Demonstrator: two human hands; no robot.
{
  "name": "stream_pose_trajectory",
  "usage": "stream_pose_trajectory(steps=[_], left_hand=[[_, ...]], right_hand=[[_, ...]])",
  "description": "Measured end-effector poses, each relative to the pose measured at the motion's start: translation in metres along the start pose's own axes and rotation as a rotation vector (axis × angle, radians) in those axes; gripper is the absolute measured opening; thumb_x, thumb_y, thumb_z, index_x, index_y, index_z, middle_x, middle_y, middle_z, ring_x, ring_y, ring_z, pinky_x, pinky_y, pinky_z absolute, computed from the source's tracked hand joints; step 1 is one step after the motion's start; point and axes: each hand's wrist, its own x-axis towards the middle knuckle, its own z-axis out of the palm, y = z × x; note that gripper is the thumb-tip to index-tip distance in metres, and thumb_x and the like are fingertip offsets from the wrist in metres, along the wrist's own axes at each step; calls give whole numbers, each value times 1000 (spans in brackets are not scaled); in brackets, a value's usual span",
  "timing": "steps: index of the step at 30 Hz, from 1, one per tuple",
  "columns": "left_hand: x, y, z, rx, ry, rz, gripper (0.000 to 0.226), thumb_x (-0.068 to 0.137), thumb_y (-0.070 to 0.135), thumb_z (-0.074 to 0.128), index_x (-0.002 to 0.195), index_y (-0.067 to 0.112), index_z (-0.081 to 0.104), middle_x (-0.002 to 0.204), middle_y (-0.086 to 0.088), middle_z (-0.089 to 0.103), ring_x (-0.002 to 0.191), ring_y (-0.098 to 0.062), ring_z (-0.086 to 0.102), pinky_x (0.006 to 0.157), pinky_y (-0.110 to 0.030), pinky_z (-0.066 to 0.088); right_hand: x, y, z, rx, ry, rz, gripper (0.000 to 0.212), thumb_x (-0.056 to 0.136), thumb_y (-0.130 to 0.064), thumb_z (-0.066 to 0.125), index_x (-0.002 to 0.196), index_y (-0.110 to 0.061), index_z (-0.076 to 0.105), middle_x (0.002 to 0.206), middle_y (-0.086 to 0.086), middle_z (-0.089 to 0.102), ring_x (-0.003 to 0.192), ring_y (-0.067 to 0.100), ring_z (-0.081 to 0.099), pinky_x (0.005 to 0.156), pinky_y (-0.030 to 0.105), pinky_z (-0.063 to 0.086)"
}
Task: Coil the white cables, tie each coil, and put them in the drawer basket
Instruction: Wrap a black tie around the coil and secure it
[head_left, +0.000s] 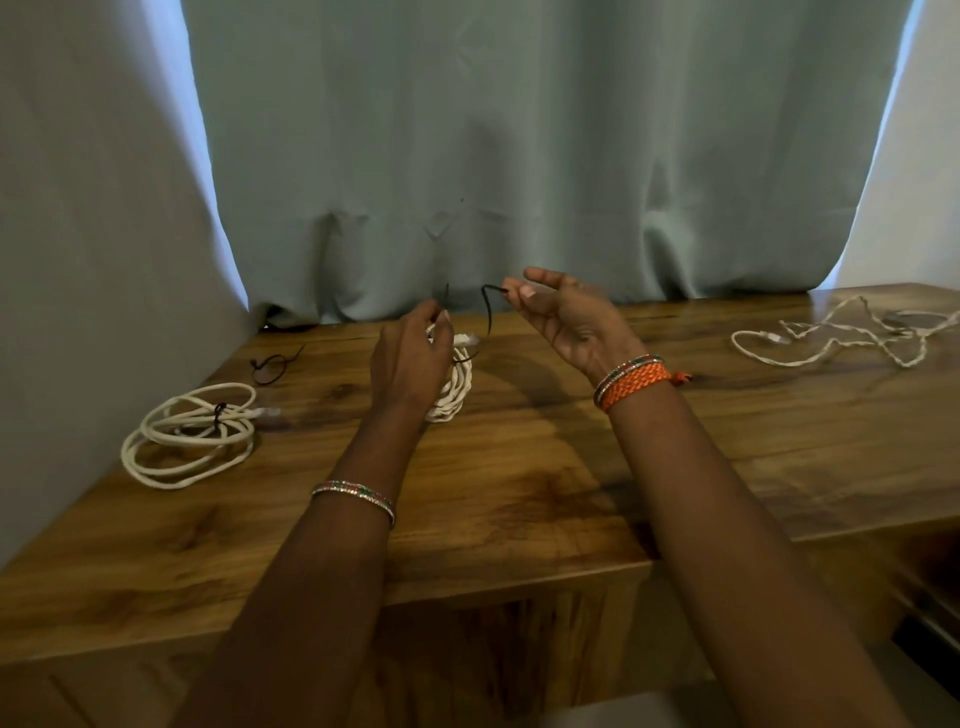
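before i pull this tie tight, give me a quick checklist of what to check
1. Coil held: ok, left hand grips it.
2. Black tie end held: ok, right hand pinches one end.
3. Tie wrapped round the whole coil: cannot tell, left hand hides it.
4. Other tie end held: cannot tell, it rises by the left fingers.
5. Earlier coil tied: ok, it lies on the table with a dark tie on it.
6. All cables coiled: not ok, loose cable lies far right.

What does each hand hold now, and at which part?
The left hand grips the white coil at its top and one end of the black tie. The right hand pinches the tie's other end between its fingertips.
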Motion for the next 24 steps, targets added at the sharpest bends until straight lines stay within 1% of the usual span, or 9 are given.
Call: stream_pose_trajectory(steps=[3, 6, 8, 11, 15, 17, 19, 21, 24], left_hand=[[-2, 3, 0, 29, 0, 15, 23, 95, 28, 45, 98, 12, 62, 93, -15, 66, 88, -32, 60, 65, -29, 37], [-3, 3, 0, 51, 2, 27, 25, 95, 28, 44, 99, 11, 62, 95, -16, 66, 90, -33, 60, 67, -32, 39], [-1, 0, -1, 62, 7, 32, 25, 95, 28, 43, 97, 11, 61, 94, -17, 66, 89, -34, 60, 66, -32, 38], [-1, -3, -2, 72, 22, 21, 24, 95, 27, 44, 96, 11, 61, 92, -18, 66, 87, -35, 60, 66, -33, 40], [-2, -3, -2, 110, 33, 19, 23, 95, 28, 43, 97, 12, 60, 91, -18, 65, 86, -36, 60, 65, -34, 40], [-2, -2, -3, 137, 36, 14, 23, 95, 28, 42, 97, 13, 60, 90, -18, 64, 85, -36, 59, 64, -33, 38], [-2, -2, -2, 169, 43, 25, 24, 96, 29, 41, 97, 12, 59, 87, -18, 64, 82, -35, 59, 62, -31, 35], [-3, -1, -2, 197, 45, 50, 26, 96, 29, 41, 95, 12, 59, 86, -18, 64, 81, -35, 59, 61, -31, 35], [-5, 3, -3, 250, 41, 118, 27, 97, 29, 40, 95, 11, 60, 86, -19, 66, 81, -37, 60, 61, -32, 33]], right_hand=[[0, 4, -2, -58, 29, -58, 21, 86, 18, 49, 95, -1, 53, 87, 16, 64, 79, 20, 66, 70, 24, 57], [1, 6, -4, -196, 105, -145, 28, 87, 12, 55, 108, -5, 49, 86, 14, 66, 74, 17, 65, 62, 22, 56], [3, 6, -5, -161, 123, -140, 33, 88, 9, 56, 114, -6, 43, 83, 14, 64, 71, 16, 62, 58, 21, 52], [5, 8, -6, -58, 114, -80, 36, 87, 13, 53, 115, -4, 39, 83, 14, 57, 72, 17, 59, 64, 24, 52], [7, 11, -6, -21, 83, -12, 41, 85, 26, 39, 115, -2, 36, 97, 24, 58, 85, 24, 62, 77, 29, 53], [8, 9, -5, 10, 79, -8, 41, 85, 27, 36, 113, -3, 35, 94, 25, 61, 81, 24, 63, 78, 29, 53], [9, 8, -5, 62, 100, -20, 41, 85, 26, 37, 113, -4, 33, 87, 23, 61, 75, 23, 65, 71, 28, 56], [12, 9, -8, 79, 146, -17, 41, 85, 25, 38, 112, -5, 32, 86, 21, 60, 69, 21, 65, 63, 27, 57], [12, 12, -10, 16, 170, 0, 38, 87, 22, 40, 110, -7, 35, 86, 18, 62, 66, 17, 62, 60, 26, 54]])
